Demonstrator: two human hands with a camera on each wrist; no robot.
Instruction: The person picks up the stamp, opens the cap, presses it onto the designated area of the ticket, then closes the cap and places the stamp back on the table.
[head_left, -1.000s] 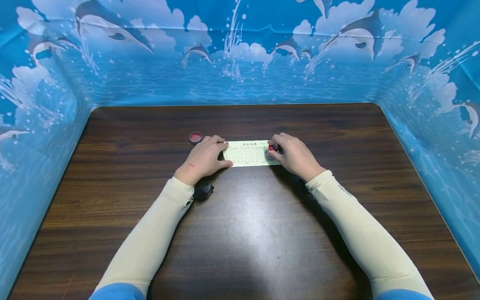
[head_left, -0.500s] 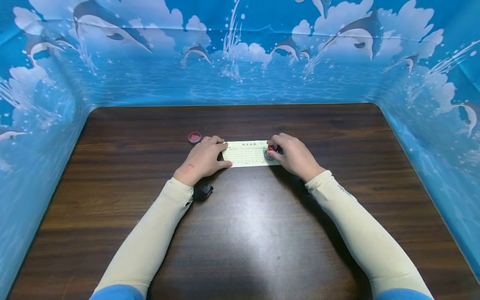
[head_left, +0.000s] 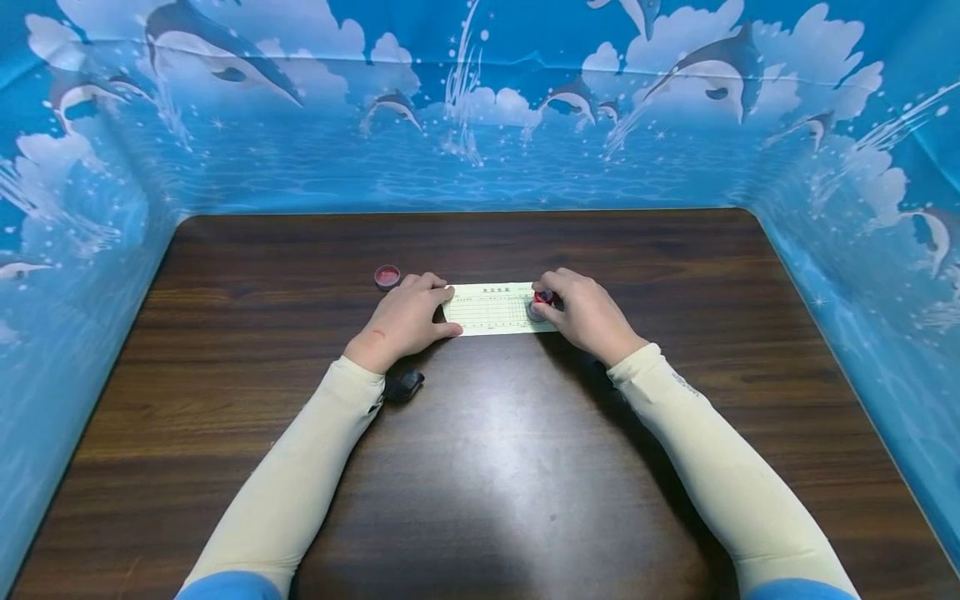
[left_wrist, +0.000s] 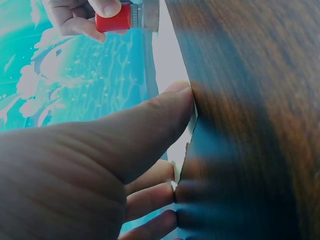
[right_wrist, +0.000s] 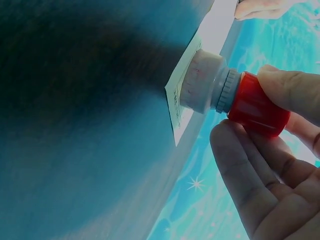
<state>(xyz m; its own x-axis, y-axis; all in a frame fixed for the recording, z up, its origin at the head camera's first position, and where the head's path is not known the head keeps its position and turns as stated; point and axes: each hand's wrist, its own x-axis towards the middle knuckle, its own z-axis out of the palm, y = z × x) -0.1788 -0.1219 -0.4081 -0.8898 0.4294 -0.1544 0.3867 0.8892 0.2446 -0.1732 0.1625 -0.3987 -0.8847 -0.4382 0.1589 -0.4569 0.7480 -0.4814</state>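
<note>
A pale green printed form (head_left: 487,309) lies flat on the dark wooden table. At its left end rests my left hand (head_left: 405,321), thumb and fingers spread, with the thumb on the near edge. In the left wrist view the thumb (left_wrist: 165,112) touches the paper's edge. My right hand (head_left: 592,314) holds a stamp by its red handle (right_wrist: 257,107) between thumb and fingers. The stamp's clear grey base (right_wrist: 202,82) stands on the right end of the form; its underside is hidden.
A small round ink pad (head_left: 387,277) with red inside sits just beyond the left hand. A black wrist device (head_left: 404,385) is under the left wrist. A blue dolphin-print curtain (head_left: 480,150) borders the table's back and sides.
</note>
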